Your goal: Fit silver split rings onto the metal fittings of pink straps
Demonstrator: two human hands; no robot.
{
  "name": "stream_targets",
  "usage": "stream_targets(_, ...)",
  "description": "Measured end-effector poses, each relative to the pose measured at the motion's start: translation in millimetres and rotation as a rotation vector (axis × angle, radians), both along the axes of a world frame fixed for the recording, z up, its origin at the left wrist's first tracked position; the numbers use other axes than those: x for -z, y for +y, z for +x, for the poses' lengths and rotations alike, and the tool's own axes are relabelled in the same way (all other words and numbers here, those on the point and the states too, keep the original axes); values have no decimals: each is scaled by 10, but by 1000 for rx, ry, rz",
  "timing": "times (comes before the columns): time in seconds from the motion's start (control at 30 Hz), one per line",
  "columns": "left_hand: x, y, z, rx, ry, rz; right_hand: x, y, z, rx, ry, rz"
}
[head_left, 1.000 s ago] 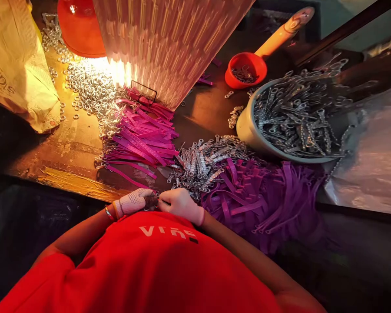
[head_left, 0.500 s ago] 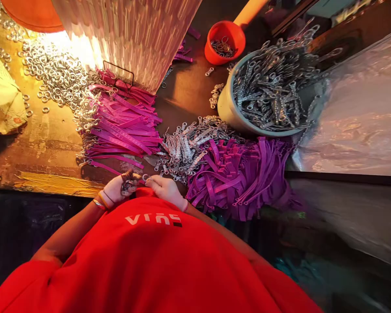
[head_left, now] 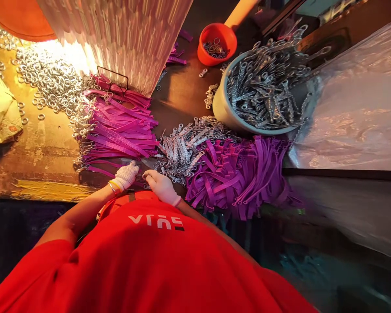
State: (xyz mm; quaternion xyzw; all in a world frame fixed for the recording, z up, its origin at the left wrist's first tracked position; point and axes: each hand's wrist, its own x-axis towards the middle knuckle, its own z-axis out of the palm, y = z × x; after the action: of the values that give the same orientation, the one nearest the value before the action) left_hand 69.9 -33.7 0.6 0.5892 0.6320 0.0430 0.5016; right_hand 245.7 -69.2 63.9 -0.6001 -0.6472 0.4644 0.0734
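Observation:
My left hand, in a white knitted glove, is closed with its back up at the front edge of the bench. Whatever it holds is hidden beneath the fingers. Just to its right, my right hand, also gloved, pinches something small and dark at its fingertips, too small to name. Magenta straps with metal rings and clasps lie beyond my left hand. Silver braided chain pieces are heaped past my right hand. Beside them a pile of purple straps hangs over the edge.
Loose metal rings spread across the left of the bench. A pale bucket full of chain pieces and a small red cup stand at the back right. A ribbed translucent sheet leans behind the magenta straps. Plastic sheeting covers the right side.
My left hand has turned from palm showing, with dark metal in it, to back up, and shifted slightly forward. My right hand stays in a pinch. The view has shifted slightly.

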Motion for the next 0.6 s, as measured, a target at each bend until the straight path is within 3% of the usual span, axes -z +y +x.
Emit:
stream_targets(0.1,-127,7,-89,-14,-26,0,-48,86,-13,-50,-101,74)
stream_targets(0.2,-349,-38,-197,-53,-137,-46,-136,146,-39,-154,-104,115)
stream_targets(0.33,-609,-188,-276,-264,-480,-222,-291,167,-122,-269,-153,159)
stream_targets(0.4,-686,-263,-274,-343,-564,-251,-358,162,-168,-320,-226,189)
stream_targets(0.6,-773,-363,-241,-379,-596,-279,-480,147,-244,-481,-430,195)
